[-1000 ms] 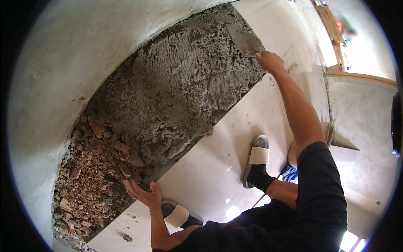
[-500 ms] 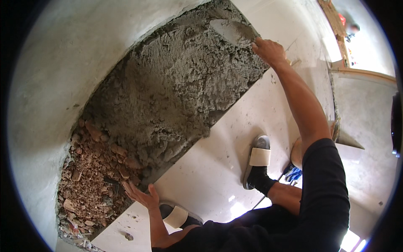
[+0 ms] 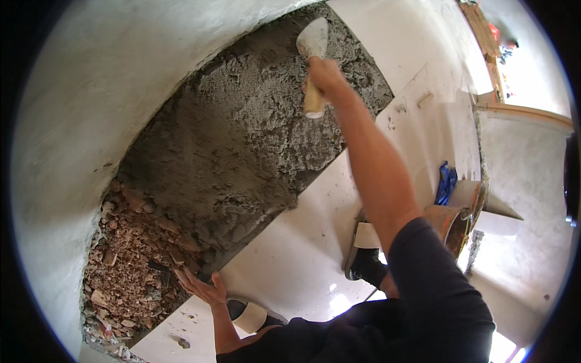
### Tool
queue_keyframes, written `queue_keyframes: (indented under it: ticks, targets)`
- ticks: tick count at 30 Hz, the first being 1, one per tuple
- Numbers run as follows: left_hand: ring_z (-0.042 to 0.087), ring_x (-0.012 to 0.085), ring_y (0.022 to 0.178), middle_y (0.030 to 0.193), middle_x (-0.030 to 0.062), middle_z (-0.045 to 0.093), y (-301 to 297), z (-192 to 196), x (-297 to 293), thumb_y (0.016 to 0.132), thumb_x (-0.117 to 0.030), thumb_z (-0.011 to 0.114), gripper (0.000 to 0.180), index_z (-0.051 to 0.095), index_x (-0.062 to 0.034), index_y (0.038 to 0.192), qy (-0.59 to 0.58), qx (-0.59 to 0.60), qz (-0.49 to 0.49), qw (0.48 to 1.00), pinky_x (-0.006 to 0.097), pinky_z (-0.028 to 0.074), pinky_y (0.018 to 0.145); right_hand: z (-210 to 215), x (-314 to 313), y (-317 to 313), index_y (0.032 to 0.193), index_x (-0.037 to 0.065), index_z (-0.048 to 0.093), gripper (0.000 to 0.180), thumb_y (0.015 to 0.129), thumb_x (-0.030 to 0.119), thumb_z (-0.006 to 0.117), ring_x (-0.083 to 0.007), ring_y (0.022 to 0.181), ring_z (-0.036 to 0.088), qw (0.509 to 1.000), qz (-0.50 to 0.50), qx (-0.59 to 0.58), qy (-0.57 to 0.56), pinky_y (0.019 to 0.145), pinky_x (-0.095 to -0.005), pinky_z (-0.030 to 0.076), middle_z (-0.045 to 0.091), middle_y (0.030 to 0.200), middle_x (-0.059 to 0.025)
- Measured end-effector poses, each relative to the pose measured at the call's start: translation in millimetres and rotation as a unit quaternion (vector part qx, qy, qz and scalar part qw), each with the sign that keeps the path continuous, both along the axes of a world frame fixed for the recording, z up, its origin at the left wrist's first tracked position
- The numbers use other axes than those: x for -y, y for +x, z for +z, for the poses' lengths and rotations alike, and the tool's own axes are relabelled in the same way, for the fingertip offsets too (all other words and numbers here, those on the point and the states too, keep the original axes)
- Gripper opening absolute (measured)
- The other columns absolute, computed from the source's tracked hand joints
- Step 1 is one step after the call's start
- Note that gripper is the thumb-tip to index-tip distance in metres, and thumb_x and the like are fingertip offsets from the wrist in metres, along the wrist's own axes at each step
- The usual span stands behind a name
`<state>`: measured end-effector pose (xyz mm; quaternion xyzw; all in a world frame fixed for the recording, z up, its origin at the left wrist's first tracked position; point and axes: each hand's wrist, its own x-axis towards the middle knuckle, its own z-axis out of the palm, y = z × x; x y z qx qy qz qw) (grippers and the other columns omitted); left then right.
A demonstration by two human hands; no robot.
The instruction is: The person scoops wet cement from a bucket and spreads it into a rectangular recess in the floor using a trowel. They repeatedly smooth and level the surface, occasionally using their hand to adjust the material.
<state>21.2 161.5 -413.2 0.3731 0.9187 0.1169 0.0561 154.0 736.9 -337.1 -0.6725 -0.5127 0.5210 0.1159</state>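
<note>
Grey mortar bed (image 3: 242,151), right hand (image 3: 324,75) gripping trowel (image 3: 313,42), handle half hidden, left hand (image 3: 203,288) spread on rubble (image 3: 130,272)

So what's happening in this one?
A person crouches on white floor tiles beside a bed of grey mortar. The right hand grips a wooden-handled trowel, its blade at the far end of the mortar. The left hand rests, fingers spread, at the tile edge next to bare rubble. A bucket sits to the right.
</note>
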Motion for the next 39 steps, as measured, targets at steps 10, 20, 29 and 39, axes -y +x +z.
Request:
queue_keyframes:
  ticks: [10,20,29,39]
  targets:
    - [0.02,0.0398,0.14,0.152,0.0241,0.02,-2,-3,-1,0.089,-0.071,0.034,0.089,0.026,-0.0024,0.146,-0.01,-0.003,-0.007,1.0,0.058,0.016,0.11,28,-57,67,0.114,0.006,0.062,0.033,0.09,0.025,0.051,-0.0366,0.092,0.068,0.78,0.353,0.487,0.174,0.079,-0.0492,0.053,0.069,0.102,-0.0196]
    - [0.02,0.0391,0.141,0.151,0.0234,0.022,-3,-2,0,0.089,-0.067,0.04,0.086,0.029,-0.0033,0.145,0.021,-0.007,-0.015,1.0,0.059,0.016,0.11,58,-60,108,0.113,-0.006,0.059,0.028,0.094,0.007,0.042,-0.0335,0.084,0.068,0.817,0.363,0.449,-0.02,0.066,-0.0433,0.056,0.067,0.099,-0.024]
    - [0.024,0.0405,0.139,0.151,0.0234,0.024,-2,0,-2,0.091,-0.065,0.038,0.083,0.029,-0.0016,0.144,0.003,-0.031,-0.031,0.999,0.058,0.017,0.11,119,-89,119,0.099,-0.003,0.056,0.035,0.096,0.03,0.044,-0.0192,0.045,0.054,0.911,0.264,0.316,-0.015,0.041,-0.0358,0.046,0.055,0.065,-0.011]
    - [0.022,0.0405,0.14,0.152,0.0229,0.022,0,-1,-4,0.09,-0.07,0.033,0.087,0.028,-0.0032,0.145,-0.027,-0.025,-0.011,0.999,0.058,0.014,0.111,97,-151,99,0.106,0.002,0.057,0.035,0.098,0.033,0.044,-0.0169,0.049,0.052,0.88,0.303,0.357,-0.078,0.047,-0.0352,0.045,0.054,0.065,-0.0085]
